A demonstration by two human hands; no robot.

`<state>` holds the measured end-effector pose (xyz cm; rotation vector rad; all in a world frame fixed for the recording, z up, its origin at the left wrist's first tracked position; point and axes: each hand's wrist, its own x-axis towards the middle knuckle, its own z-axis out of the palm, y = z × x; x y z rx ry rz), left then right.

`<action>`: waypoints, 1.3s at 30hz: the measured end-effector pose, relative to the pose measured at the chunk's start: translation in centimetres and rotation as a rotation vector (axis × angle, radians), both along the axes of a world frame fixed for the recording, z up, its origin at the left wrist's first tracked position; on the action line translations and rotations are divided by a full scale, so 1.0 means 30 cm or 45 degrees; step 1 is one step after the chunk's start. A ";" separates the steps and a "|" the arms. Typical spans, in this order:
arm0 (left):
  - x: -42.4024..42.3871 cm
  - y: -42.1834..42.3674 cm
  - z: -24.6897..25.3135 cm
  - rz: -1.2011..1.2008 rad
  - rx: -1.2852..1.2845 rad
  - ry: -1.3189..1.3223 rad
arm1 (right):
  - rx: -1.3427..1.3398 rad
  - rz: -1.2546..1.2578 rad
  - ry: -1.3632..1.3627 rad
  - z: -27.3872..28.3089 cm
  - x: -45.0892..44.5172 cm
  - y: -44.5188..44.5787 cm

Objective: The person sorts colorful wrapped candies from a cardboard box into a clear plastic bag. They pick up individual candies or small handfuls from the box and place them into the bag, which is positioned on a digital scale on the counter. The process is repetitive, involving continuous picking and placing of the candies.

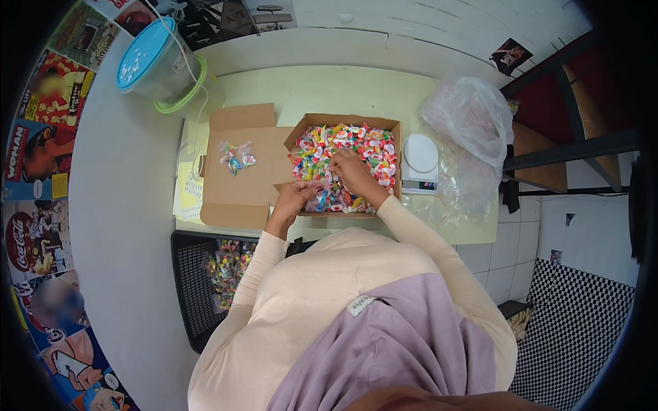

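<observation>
An open cardboard box (397,154) full of wrapped candies (367,138) stands on the pale green table in front of me. At the box's near left corner, my left hand (294,199) pinches the edge of a small clear plastic bag (320,185). The lower part of that bag is hard to tell from the candies behind it. Above the middle of the candies is my right hand (353,173), fingertips bent together; whatever may be between them is hidden. Small clear bags with candies (237,158) lie on the box's spread cardboard lid (247,190), left of the box.
Right of the box is a white digital scale (420,163). Beyond it lie a large translucent plastic bag (468,118) and loose clear bags (442,208). A black plastic crate (187,287) with filled candy bags stands below left. A blue-lidded tub (154,67) sits at back left, a white cable crossing it.
</observation>
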<state>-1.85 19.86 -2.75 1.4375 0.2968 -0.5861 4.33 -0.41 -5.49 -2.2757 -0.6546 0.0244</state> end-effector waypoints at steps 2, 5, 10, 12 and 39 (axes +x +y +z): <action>-0.004 -0.006 -0.005 0.016 -0.035 -0.023 | 0.177 -0.108 0.185 -0.004 -0.002 -0.030; -0.004 -0.023 -0.011 0.027 -0.147 -0.049 | 0.550 -0.273 0.619 0.015 -0.016 -0.077; 0.012 -0.041 -0.032 -0.074 -0.089 0.029 | 1.013 -0.249 0.842 0.096 -0.059 -0.106; 0.017 -0.057 -0.019 -0.105 -0.055 0.043 | 1.031 -0.234 0.845 0.108 -0.076 -0.107; 0.019 -0.097 -0.002 -0.182 0.079 -0.223 | 0.356 -0.164 0.155 0.193 -0.151 -0.111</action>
